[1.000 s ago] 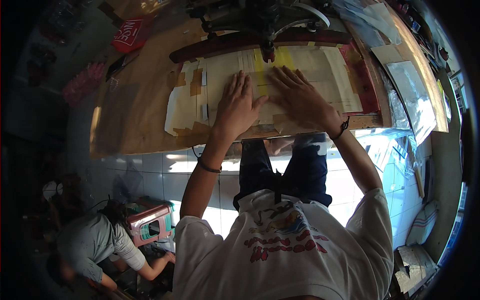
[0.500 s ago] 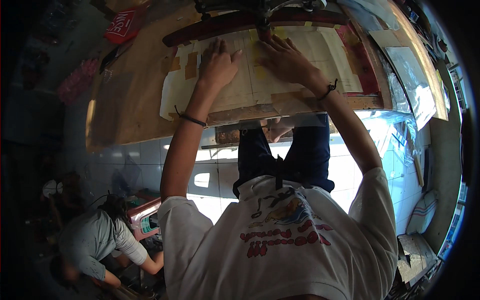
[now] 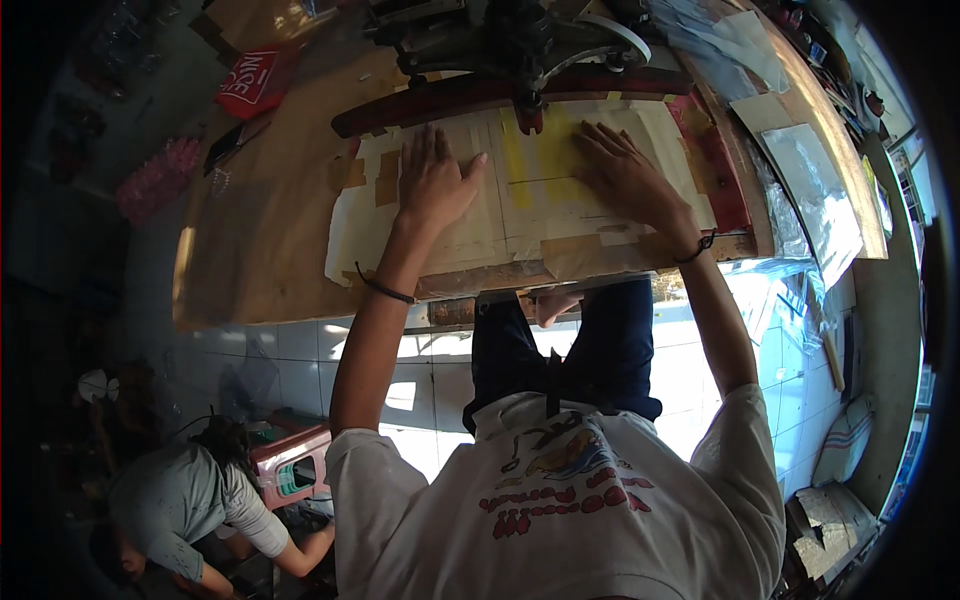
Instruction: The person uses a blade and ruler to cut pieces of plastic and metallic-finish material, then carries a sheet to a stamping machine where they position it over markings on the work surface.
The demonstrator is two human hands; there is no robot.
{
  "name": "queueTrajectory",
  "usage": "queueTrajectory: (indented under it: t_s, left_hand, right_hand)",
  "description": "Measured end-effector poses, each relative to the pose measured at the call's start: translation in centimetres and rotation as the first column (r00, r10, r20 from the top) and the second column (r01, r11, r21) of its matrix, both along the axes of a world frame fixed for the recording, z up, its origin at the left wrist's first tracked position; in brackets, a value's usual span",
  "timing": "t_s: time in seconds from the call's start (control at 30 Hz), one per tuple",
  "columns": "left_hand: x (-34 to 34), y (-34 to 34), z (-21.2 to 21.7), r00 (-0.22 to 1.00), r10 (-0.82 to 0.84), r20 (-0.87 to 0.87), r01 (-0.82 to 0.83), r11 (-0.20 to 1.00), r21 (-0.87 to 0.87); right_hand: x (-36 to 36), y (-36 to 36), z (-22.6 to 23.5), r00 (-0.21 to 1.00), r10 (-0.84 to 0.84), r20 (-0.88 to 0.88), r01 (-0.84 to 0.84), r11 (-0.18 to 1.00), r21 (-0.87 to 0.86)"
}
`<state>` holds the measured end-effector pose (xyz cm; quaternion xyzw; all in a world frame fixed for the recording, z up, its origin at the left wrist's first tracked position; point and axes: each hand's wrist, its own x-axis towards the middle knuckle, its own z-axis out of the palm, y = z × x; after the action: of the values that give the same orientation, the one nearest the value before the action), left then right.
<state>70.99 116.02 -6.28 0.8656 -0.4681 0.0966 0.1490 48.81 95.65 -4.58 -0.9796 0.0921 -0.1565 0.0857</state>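
Note:
My left hand point(image 3: 436, 180) lies flat, palm down, with its thumb apart from the fingers, on a cream sheet point(image 3: 470, 250) held to the table by pieces of brown tape. My right hand point(image 3: 637, 180) rests on the right half of the same surface, fingers stretched out, beside a yellow patch point(image 3: 545, 150). Neither hand grips anything. Just beyond the fingertips, a long dark red bar point(image 3: 430, 105) runs across the sheet under a black metal machine point(image 3: 515, 45) with spreading arms.
The wooden table point(image 3: 250, 240) carries a red printed pouch point(image 3: 257, 83) and a dark phone-like object point(image 3: 222, 147) at the left. Plastic sheets point(image 3: 810, 180) lie at the right. Pink bundled material point(image 3: 160, 178) is beyond the left edge. Another person point(image 3: 185, 500) bends near a pink stool point(image 3: 293, 470).
My right hand has moved to the right, away from the machine's middle, uncovering more of the yellow patch. My left hand stays on the sheet. The view has shifted, showing more of the machine.

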Motion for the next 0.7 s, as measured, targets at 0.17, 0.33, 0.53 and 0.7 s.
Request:
queueTrajectory:
  t_s: [0.17,0.33,0.53,0.7]
  left_hand:
    - [-2.6,2.5,1.8,0.998,-0.05,-0.03,0.052,0.995,0.085]
    - [-3.4,3.6,1.9,0.994,-0.096,-0.048,0.097,0.995,0.019]
    - [-3.5,3.6,1.7,0.998,-0.065,-0.023,0.064,0.997,-0.041]
    - [-3.4,3.5,2.1,0.998,-0.06,-0.033,0.058,0.997,-0.043]
  right_hand:
    - [-3.1,-0.9,1.7,0.999,-0.009,0.051,0.008,1.0,0.025]
    - [-3.0,-0.5,2.0,0.992,-0.105,0.071,0.098,0.99,0.098]
    - [-2.7,-0.5,2.1,0.992,-0.103,0.071,0.094,0.988,0.124]
    - [-2.5,-0.5,2.2,0.992,-0.1,0.081,0.086,0.983,0.162]
